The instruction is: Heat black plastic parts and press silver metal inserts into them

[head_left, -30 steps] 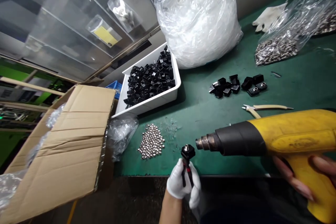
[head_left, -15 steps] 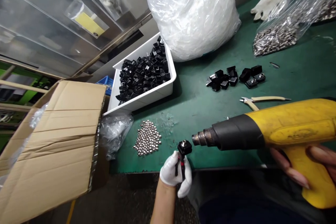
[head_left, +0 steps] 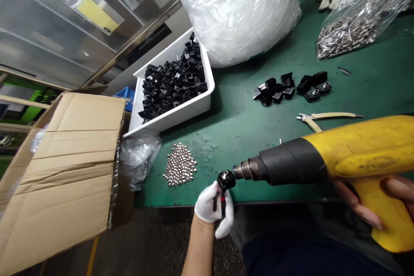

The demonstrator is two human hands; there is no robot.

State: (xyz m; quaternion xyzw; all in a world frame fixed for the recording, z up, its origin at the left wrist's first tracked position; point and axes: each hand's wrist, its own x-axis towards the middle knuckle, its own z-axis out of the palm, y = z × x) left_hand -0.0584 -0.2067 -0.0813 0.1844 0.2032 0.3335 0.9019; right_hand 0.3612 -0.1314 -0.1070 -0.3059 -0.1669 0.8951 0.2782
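My left hand (head_left: 207, 207), in a white glove, is closed around black-and-red-handled pliers (head_left: 222, 200). At their top end sits a small black plastic part (head_left: 226, 180) with a metal insert standing up from it; the jaws are hidden beneath. My right hand (head_left: 359, 207), bare and partly out of view, grips the yellow handle of a heat gun (head_left: 365, 148). The gun's stepped metal nozzle (head_left: 247, 169) points left, right at the side of the black part; whether they touch I cannot tell.
Small metal inserts (head_left: 180, 166) lie in a pile on the green table (head_left: 239, 138). Behind are a white bin (head_left: 181, 112) of black parts, loose black parts (head_left: 274, 89), cutting pliers (head_left: 330, 116), a bag of metal pieces (head_left: 349, 36) and a cardboard box (head_left: 71, 168).
The heat gun's nozzle has come slightly closer to the black part. Both hands keep their holds. The whole view has shifted a little.
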